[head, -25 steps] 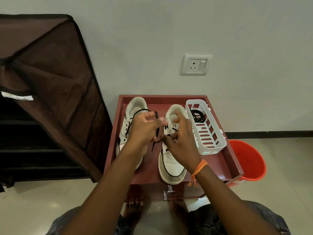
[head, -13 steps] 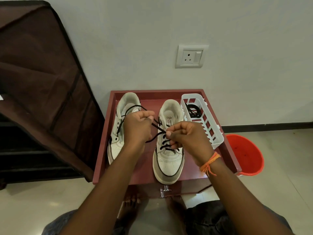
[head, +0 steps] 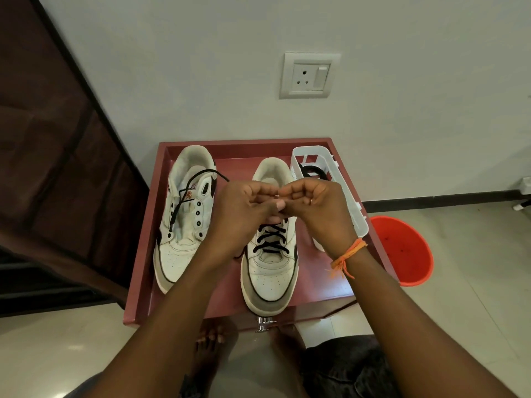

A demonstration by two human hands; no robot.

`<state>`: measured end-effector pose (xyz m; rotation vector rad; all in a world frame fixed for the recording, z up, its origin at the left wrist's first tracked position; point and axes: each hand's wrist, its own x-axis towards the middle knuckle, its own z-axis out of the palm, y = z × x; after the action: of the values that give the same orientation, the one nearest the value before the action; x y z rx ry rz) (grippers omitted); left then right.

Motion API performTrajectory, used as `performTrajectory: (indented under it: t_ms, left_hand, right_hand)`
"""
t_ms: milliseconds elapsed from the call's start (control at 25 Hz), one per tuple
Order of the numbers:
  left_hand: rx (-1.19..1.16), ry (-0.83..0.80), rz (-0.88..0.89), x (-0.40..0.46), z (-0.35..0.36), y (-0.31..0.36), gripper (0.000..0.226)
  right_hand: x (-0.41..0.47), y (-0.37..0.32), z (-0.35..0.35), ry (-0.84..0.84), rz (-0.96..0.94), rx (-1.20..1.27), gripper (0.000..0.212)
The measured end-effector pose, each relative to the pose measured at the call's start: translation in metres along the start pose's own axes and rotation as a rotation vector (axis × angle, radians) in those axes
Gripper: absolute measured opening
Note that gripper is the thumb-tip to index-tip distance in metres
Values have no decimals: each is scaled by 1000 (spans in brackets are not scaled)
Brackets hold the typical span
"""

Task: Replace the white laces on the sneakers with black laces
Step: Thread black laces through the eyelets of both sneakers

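Meeting fingertip to fingertip, the left hand and right hand hover with fingers curled over the right-side white leather sneaker; what they pinch cannot be told. Beneath them runs its crossed black lace. Left of the hands stands the part-laced white sneaker on the maroon tray.

Both forearms are stretched forward; the left hand and right hand are held together, fingers curled, fingertips apparently touching.
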<state>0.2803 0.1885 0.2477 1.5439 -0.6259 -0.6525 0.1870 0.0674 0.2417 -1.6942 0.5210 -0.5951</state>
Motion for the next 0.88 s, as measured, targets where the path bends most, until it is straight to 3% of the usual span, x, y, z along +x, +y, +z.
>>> performTrajectory:
  t_ms: [200,320,440,520,600,720,880]
  left_hand:
    - [104,51,56,9,-5,-5,14]
    - [367,183,153,10,-6,-11,20]
    - [658,263,267,16,-2,-18,16]
    - [908,318,317,20,5,-28,8]
    - [983,333,286,22,11,-35,7]
    - [1017,292,179,24,15,-41,9]
    - [895,218,-16,25,26,-36,13]
  right_hand:
    - [7,4,-7,77,45,122,14]
    - [9,18,-13,350,93,-207,26]
    - [5,31,-3,280,130,-559,47]
    - [5,34,5,232,109,-600,49]
    - [7,34,5,200,102,-507,45]
    - [12,34,-7,124,270,-78,30]
    - [11,30,-12,-14,452,207,18]
